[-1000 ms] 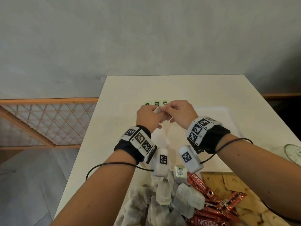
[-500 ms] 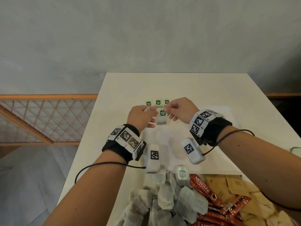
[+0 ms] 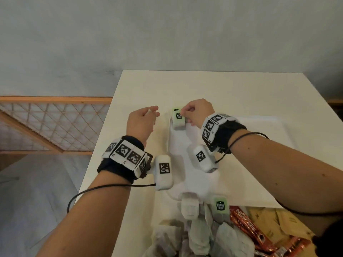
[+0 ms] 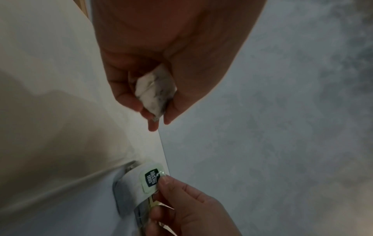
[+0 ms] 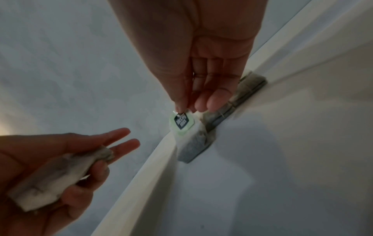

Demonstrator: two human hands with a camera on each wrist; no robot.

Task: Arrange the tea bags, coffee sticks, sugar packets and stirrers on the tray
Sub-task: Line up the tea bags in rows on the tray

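The step in hand looked like setting tea bags along the far left corner of the shallow white plastic tray (image 3: 274,127). The right hand (image 3: 197,113) pinched the pale green paper tag (image 5: 181,123) of a white paper tea bag (image 3: 178,121), whose long axis ran toward the far rim, tag end away. The left hand (image 3: 142,121), just outside the tray, gripped another crumpled tea bag (image 4: 155,93). Next, probably, release and place that one beside it.
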